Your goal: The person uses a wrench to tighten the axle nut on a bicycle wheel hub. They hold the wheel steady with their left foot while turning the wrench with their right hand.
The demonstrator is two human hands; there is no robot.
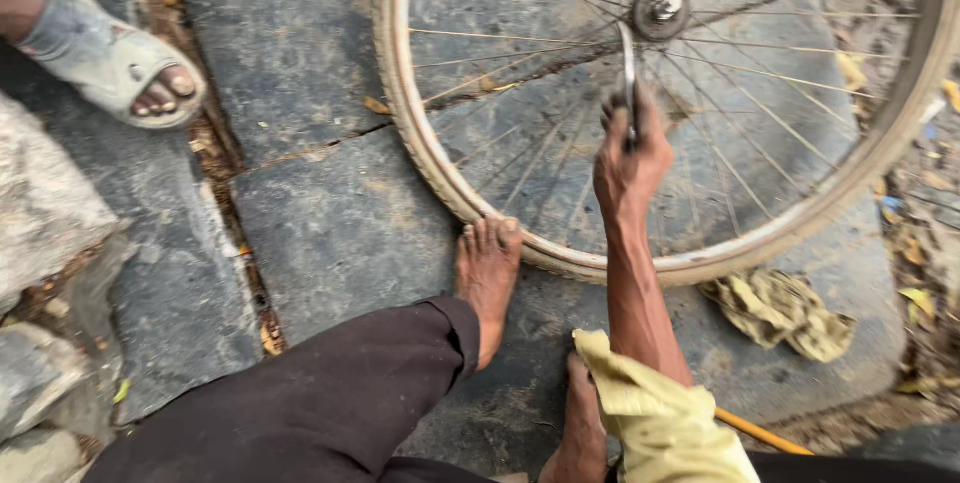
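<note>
A big bicycle wheel with a pale worn tyre and thin metal spokes [520, 198] lies flat on dark grey stone slabs [330, 223]. One hand [628, 158] reaches over the wheel, with its fingers shut tight around a thin silver metal tool [628, 68]. The tool points up to the round metal hub [660, 10] in the middle of the wheel, and its tip sits just beside the hub. From the way the arm lies it looks like the right hand, with a rolled-up yellow sleeve [655, 413] on the arm. The other hand is not in the picture. A bare foot [487, 278] presses its toes on the edge of the tyre, and a dark brown trouser leg [320, 403] comes down to it. A second bare foot [580, 423] stands on the stone just behind the arm. A crumpled yellow-brown rag [780, 313] lies on the slab, touching the outside of the tyre. An orange stick [760, 433] pokes out near the sleeve. At the top left, another person's foot in a grey sandal [110, 58] rests on the stone, well apart from the wheel
</note>
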